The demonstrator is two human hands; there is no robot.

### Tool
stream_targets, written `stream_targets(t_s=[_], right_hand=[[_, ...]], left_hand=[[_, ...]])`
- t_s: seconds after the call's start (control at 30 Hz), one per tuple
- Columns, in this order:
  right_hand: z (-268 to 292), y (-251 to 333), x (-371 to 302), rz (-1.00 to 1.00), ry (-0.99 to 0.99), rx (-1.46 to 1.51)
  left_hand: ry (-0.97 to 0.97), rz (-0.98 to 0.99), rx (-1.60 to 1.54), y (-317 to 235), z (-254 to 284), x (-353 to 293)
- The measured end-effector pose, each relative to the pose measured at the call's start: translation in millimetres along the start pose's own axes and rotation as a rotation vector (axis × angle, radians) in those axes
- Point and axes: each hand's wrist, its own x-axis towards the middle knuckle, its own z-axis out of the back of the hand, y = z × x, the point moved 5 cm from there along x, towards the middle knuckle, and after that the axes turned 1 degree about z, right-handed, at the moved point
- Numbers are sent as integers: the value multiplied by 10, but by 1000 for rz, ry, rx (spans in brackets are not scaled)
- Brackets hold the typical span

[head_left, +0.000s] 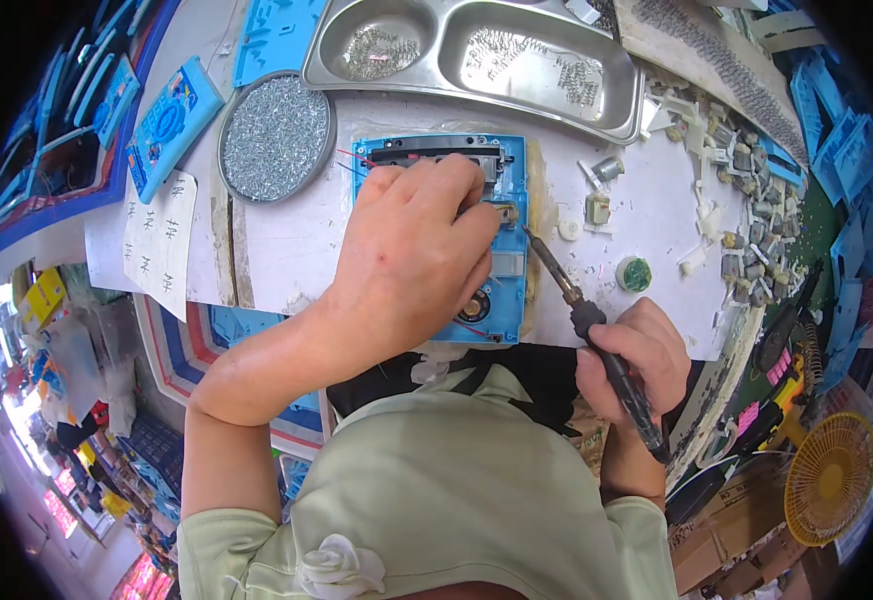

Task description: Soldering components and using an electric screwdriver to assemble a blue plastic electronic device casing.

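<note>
My left hand [406,250] reaches over an opened blue plastic casing [512,322] on the white work surface. Its fingers are bent and pressed together inside the casing; whatever they pinch is hidden beneath them. A round black speaker [476,306] shows in the casing's lower part, and thin red wires stick out at the upper left. In my right hand [646,355] is a soldering iron [562,283], gripped by its black handle. The iron's tip points up and left, close to the casing's right edge; I cannot tell whether it touches anything.
A round dish [224,160] of small screws stands left of the casing. Behind is a steel tray [434,45] with springs. Small motors and white plastic parts [751,235] are heaped at right, near a green-topped roll [633,273]. A yellow fan [829,478] stands lower right.
</note>
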Motion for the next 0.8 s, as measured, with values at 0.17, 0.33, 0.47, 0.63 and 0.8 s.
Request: stream_targets(t_s=[0.17,0.33,0.47,0.63,0.8], right_hand=[[60,15,-2,-9,-13,-1],[130,17,56,3,-35,-16],[87,25,129,27,-33,13],[-76,-7,52,-191,-189,137],[-510,53,575,-327,-148,310]], left_hand=[[-117,77,4,39,275,-62],[125,175,358,424,475,-318],[59,48,138,432,557,-343],[-274,190,-384,432,260,-266],[-217,686,-1100,470,-47,-331]])
